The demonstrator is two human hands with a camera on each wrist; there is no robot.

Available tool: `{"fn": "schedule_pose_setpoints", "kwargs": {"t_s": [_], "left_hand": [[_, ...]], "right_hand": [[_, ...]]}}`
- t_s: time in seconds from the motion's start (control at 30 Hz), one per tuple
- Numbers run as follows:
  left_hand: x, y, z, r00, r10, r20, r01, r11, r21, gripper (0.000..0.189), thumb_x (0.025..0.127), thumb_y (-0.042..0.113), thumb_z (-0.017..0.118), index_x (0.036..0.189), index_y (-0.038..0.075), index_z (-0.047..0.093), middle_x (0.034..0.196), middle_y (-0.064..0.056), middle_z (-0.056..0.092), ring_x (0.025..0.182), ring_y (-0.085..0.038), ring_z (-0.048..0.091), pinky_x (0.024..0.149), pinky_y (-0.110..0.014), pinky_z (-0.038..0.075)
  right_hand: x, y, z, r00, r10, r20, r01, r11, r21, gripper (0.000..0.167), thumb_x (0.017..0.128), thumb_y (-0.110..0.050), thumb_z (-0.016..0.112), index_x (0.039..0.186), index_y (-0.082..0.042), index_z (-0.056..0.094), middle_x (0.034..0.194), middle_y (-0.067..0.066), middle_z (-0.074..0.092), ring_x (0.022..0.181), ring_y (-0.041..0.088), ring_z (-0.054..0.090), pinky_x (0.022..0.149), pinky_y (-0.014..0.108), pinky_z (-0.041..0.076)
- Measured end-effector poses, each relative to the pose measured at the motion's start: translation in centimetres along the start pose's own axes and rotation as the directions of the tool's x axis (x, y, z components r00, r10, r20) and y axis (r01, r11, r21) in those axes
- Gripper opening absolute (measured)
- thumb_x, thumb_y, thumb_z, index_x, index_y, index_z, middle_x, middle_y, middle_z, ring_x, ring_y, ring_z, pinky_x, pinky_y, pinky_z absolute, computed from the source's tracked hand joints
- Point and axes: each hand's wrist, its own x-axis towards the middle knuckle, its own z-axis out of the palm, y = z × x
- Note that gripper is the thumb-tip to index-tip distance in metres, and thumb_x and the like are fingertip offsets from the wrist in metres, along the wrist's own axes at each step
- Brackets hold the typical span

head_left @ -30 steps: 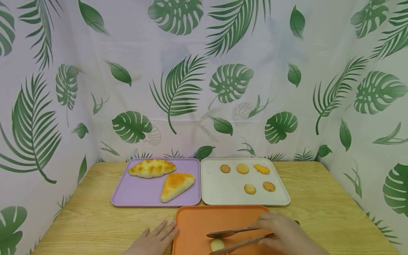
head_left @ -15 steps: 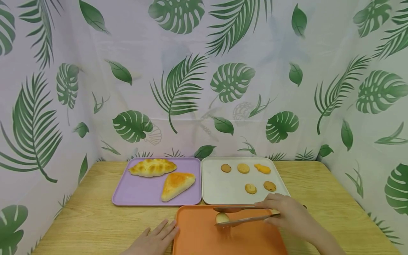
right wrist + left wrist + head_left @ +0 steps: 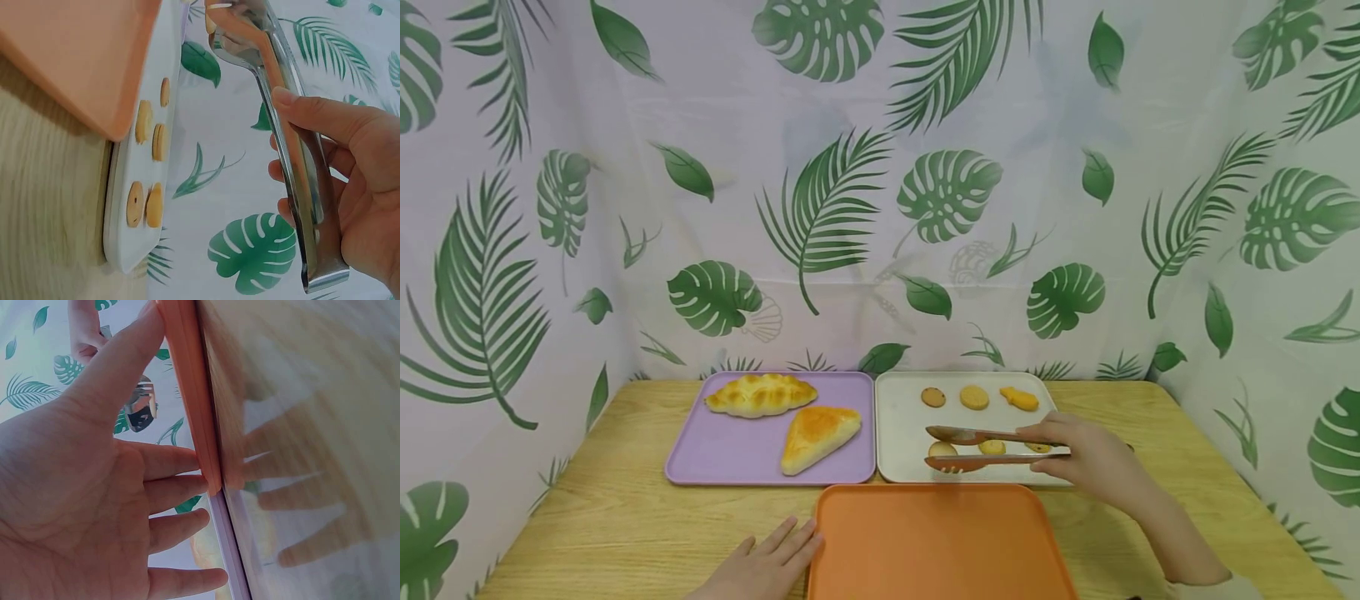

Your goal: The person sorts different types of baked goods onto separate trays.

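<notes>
My right hand [image 3: 1086, 458] grips metal tongs [image 3: 290, 144] above the front of the white tray [image 3: 898, 462]. Between the tong tips is a round pale cookie [image 3: 943, 450], partly covered by the near arm; whether it touches the tray I cannot tell. My left hand [image 3: 767, 562] lies with fingers straight, fingertips touching the left edge of the orange tray [image 3: 940, 542]. In the left wrist view, the left thumb and some fingers meet that tray's rim [image 3: 190, 394]. The orange tray's visible surface holds nothing.
Several cookies, among them a fish-shaped one [image 3: 1019, 398] and a round one [image 3: 973, 397], lie on the white tray. Beside it, a purple tray [image 3: 730, 458] carries a braided bread [image 3: 760, 395] and a triangular bread [image 3: 820, 437]. A leaf-print cloth [image 3: 850, 208] hangs behind the wooden table [image 3: 587, 517].
My right hand has carried the cookie in the tongs from the orange tray forward and slightly right, over the white tray. The left hand has stayed at the orange tray's edge.
</notes>
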Motion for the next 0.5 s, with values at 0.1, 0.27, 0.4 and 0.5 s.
{"fn": "schedule_pose_setpoints", "kwargs": {"t_s": [0.1,0.27,0.4,0.5], "left_hand": [[0.0,-0.1,0.0,1.0,-0.003,0.003,0.003,1.0,-0.001,0.084,0.088,0.071,0.045,0.153,0.021,0.033,0.162,-0.001,0.028,0.15,-0.027,0.025,0.102,-0.065,0.039],[0.0,-0.1,0.0,1.0,-0.006,0.01,0.006,1.0,-0.013,0.083,0.088,0.071,0.046,0.153,0.021,0.033,0.162,0.0,0.028,0.15,-0.027,0.025,0.103,-0.066,0.038],[0.0,-0.1,-0.1,1.0,-0.002,0.012,0.002,1.0,-0.015,0.083,0.089,0.07,0.046,0.153,0.021,0.033,0.162,0.0,0.027,0.15,-0.027,0.025,0.102,-0.066,0.038],[0.0,-0.1,-0.1,1.0,0.002,0.008,-0.002,1.0,-0.005,0.082,0.089,0.07,0.045,0.153,0.021,0.033,0.162,0.0,0.028,0.15,-0.027,0.026,0.101,-0.065,0.039]], "right_hand": [[0.6,0.8,0.2,0.999,0.037,0.033,-0.037,0.999,-0.007,0.037,0.075,-0.015,0.081,0.112,-0.018,0.074,0.093,-0.012,0.066,0.079,0.0,0.056,0.066,0.023,0.047],[1.4,2.0,1.1,0.993,0.084,0.087,-0.08,0.996,-0.041,0.034,0.079,-0.017,0.079,0.113,-0.018,0.074,0.102,-0.005,0.069,0.086,0.011,0.063,0.069,0.028,0.05],[2.0,2.8,1.8,0.989,0.105,0.107,-0.099,0.993,-0.067,0.034,0.079,-0.018,0.079,0.113,-0.017,0.073,0.106,0.001,0.071,0.092,0.021,0.067,0.074,0.036,0.054],[2.3,3.2,2.3,0.983,0.135,0.121,-0.127,0.989,-0.072,0.035,0.08,-0.019,0.079,0.114,-0.016,0.073,0.108,0.005,0.071,0.093,0.024,0.068,0.074,0.039,0.055]]}}
